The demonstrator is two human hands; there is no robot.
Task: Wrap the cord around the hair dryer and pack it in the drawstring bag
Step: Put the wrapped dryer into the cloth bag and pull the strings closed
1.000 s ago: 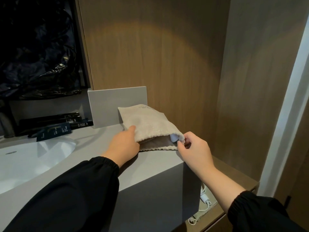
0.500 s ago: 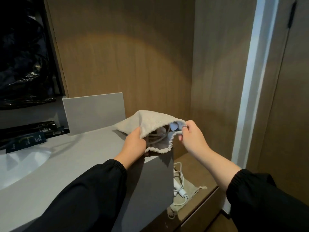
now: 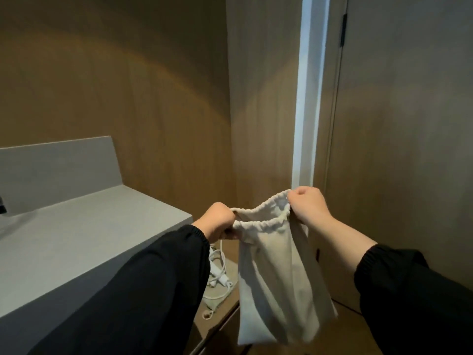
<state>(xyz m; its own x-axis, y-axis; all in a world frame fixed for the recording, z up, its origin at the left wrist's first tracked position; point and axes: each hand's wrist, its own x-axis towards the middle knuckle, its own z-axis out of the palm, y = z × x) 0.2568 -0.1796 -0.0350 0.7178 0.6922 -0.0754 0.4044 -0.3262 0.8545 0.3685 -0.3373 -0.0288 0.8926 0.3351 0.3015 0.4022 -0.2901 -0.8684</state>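
Both left hand (image 3: 217, 222) and right hand (image 3: 308, 208) pinch the rim of the drawstring bag (image 3: 272, 278) (hanging beneath curled fingers (image 3: 300, 196))

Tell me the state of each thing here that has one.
Drawstring bag: hanging upright, mouth partly open, not cinched.
Left hand: grips the mouth's left edge.
Right hand: grips the mouth's right edge.
White cord: lying loose on the low shelf.
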